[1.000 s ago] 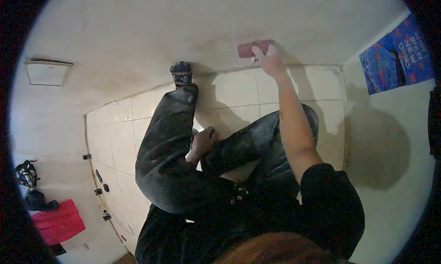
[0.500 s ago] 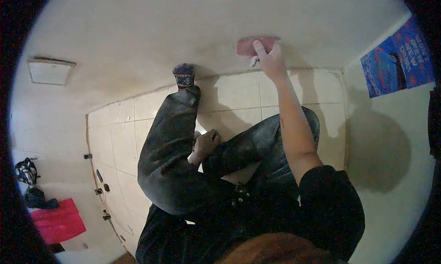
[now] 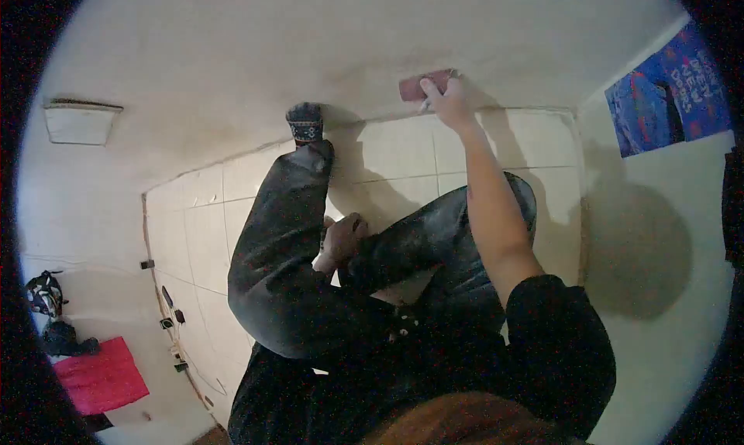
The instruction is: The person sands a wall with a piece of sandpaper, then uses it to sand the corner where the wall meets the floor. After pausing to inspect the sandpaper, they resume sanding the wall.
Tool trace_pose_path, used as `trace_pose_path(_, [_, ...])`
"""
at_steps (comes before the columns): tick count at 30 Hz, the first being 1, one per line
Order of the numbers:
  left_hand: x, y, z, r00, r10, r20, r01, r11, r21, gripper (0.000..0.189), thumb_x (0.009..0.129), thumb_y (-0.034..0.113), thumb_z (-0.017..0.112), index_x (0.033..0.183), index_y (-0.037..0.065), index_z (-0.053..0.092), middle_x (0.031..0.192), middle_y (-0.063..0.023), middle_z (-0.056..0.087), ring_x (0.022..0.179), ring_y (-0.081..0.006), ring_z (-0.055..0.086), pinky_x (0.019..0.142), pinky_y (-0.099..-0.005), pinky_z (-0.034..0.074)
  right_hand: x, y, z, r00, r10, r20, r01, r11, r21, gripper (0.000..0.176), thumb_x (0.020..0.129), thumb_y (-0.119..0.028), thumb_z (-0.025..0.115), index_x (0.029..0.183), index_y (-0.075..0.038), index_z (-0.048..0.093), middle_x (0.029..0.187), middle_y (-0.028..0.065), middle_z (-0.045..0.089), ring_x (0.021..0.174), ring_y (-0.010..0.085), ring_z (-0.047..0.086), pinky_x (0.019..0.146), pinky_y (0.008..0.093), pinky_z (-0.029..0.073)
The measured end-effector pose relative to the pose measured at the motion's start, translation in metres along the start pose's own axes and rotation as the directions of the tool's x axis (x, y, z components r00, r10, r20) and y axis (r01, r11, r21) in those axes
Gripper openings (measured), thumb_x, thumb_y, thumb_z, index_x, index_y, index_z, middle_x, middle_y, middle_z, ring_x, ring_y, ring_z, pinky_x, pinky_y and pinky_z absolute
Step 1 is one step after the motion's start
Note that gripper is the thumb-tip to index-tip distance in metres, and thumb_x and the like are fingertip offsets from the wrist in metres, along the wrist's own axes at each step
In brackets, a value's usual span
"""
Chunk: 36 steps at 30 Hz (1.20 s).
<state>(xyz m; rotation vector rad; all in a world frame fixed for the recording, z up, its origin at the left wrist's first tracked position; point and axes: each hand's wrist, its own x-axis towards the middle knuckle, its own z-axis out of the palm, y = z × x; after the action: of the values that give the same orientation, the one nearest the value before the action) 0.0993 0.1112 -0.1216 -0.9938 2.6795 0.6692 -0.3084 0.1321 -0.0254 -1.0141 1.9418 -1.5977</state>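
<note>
Low on the pale wall point(image 3: 256, 50), my right hand point(image 3: 449, 103) grips a flat reddish pad point(image 3: 416, 87) and holds it against the wall surface. The thumb lies over the pad and whitish dust shows on the fingers. My left hand point(image 3: 345, 236) rests between my legs, close to the lower leg, with its fingers curled in; whether it holds anything is hidden. A patterned sock point(image 3: 305, 123) on my foot is near the base of the wall.
Tiled floor point(image 3: 399, 147) runs along the wall. On the right wall hangs a blue poster point(image 3: 647, 108). A white-framed panel point(image 3: 81, 123) is at left, above a pink cloth point(image 3: 101, 375), dark bags point(image 3: 46, 294), and cables with plugs point(image 3: 167, 323).
My right hand and the pad have shifted slightly left and down, and the pad's tilt has changed. The whole view has moved a little. My left hand stays between the legs.
</note>
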Motion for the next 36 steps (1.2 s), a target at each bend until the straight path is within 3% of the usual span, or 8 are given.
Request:
trace_pose_path(5, [-0.001, 0.013, -0.010, 0.997, -0.074, 0.010, 0.074, 0.997, 0.013, 0.032, 0.095, 0.035, 0.052, 0.105, 0.006, 0.059, 0.096, -0.0196, 0.068, 0.093, -0.0402, 0.064, 0.082, -0.0479, 0.048, -0.003, -0.044, -0.002, 0.995, -0.093, 0.042, 0.077, 0.957, 0.278, 0.044, 0.095, -0.036, 0.060, 0.115, 0.002, 0.062, 0.114, 0.0200, 0.066, 0.108, 0.0326, 0.062, 0.093, 0.0401, 0.046])
trace_pose_path(11, [-0.005, 0.025, -0.019, 0.989, -0.144, -0.012, 0.141, 0.977, -0.163, 0.032, 0.095, 0.036, 0.051, 0.105, 0.006, 0.059, 0.096, -0.0202, 0.068, 0.093, -0.0410, 0.064, 0.081, -0.0494, 0.049, -0.004, -0.006, 0.008, 0.994, -0.040, -0.105, 0.014, 0.971, -0.239, 0.036, 0.097, -0.037, 0.057, 0.107, -0.003, 0.066, 0.108, 0.0153, 0.069, 0.099, 0.0277, 0.064, 0.088, 0.0383, 0.047])
trace_pose_path(17, [-0.006, -0.001, 0.004, 0.999, 0.021, -0.040, -0.020, 1.000, 0.023, 0.033, 0.096, 0.036, 0.051, 0.105, 0.005, 0.061, 0.096, -0.0193, 0.068, 0.093, -0.0402, 0.065, 0.080, -0.0477, 0.050, 0.005, -0.028, -0.003, 0.999, 0.008, 0.038, -0.019, 0.954, 0.299, 0.048, 0.096, -0.043, 0.059, 0.105, 0.004, 0.064, 0.107, 0.0199, 0.068, 0.100, 0.0326, 0.063, 0.088, 0.0415, 0.048])
trace_pose_path(20, [-0.004, 0.020, -0.016, 0.995, -0.102, -0.007, 0.101, 0.990, -0.101, 0.032, 0.096, 0.034, 0.051, 0.104, 0.005, 0.061, 0.097, -0.0191, 0.068, 0.092, -0.0397, 0.065, 0.079, -0.0470, 0.050, -0.002, 0.008, 0.015, 0.977, -0.077, -0.197, 0.049, 0.988, -0.145, 0.049, 0.095, -0.044, 0.060, 0.105, 0.004, 0.064, 0.098, 0.0177, 0.069, 0.090, 0.0310, 0.066, 0.083, 0.0421, 0.050])
trace_pose_path(26, [-0.007, 0.030, -0.023, 0.995, -0.097, -0.037, 0.092, 0.988, -0.125, 0.029, 0.096, 0.033, 0.050, 0.103, 0.006, 0.061, 0.097, -0.0182, 0.068, 0.093, -0.0386, 0.065, 0.080, -0.0457, 0.050, -0.015, -0.080, -0.013, 0.995, -0.093, -0.023, 0.090, 0.839, 0.536, 0.045, 0.094, -0.041, 0.064, 0.105, 0.002, 0.064, 0.096, 0.0181, 0.069, 0.091, 0.0307, 0.066, 0.085, 0.0421, 0.050])
trace_pose_path(28, [-0.005, 0.033, -0.021, 0.995, -0.095, -0.023, 0.090, 0.983, -0.159, 0.030, 0.096, 0.033, 0.049, 0.102, 0.006, 0.061, 0.097, -0.0182, 0.068, 0.093, -0.0387, 0.065, 0.081, -0.0460, 0.050, -0.016, -0.060, -0.009, 0.997, 0.058, -0.049, -0.048, 0.980, 0.191, 0.042, 0.095, -0.038, 0.063, 0.105, 0.002, 0.064, 0.097, 0.0166, 0.070, 0.089, 0.0274, 0.067, 0.083, 0.0403, 0.051])
trace_pose_path(32, [-0.001, 0.023, -0.020, 0.994, -0.108, 0.006, 0.108, 0.988, -0.109, 0.031, 0.096, 0.034, 0.050, 0.103, 0.006, 0.061, 0.098, -0.0194, 0.068, 0.094, -0.0395, 0.064, 0.080, -0.0477, 0.050, 0.005, 0.011, 0.019, 0.939, -0.261, -0.224, 0.212, 0.952, -0.220, 0.036, 0.096, -0.033, 0.062, 0.104, 0.002, 0.065, 0.091, 0.0129, 0.071, 0.081, 0.0192, 0.067, 0.077, 0.0352, 0.052])
trace_pose_path(36, [-0.004, 0.009, -0.008, 1.000, -0.029, 0.002, 0.029, 0.998, -0.059, 0.032, 0.096, 0.034, 0.049, 0.106, 0.006, 0.061, 0.101, -0.0216, 0.067, 0.096, -0.0404, 0.064, 0.080, -0.0492, 0.050, 0.000, -0.039, 0.001, 0.987, -0.158, -0.043, 0.161, 0.889, 0.429, 0.036, 0.095, -0.031, 0.064, 0.109, 0.002, 0.060, 0.096, 0.0136, 0.068, 0.078, 0.0216, 0.066, 0.074, 0.0352, 0.053])
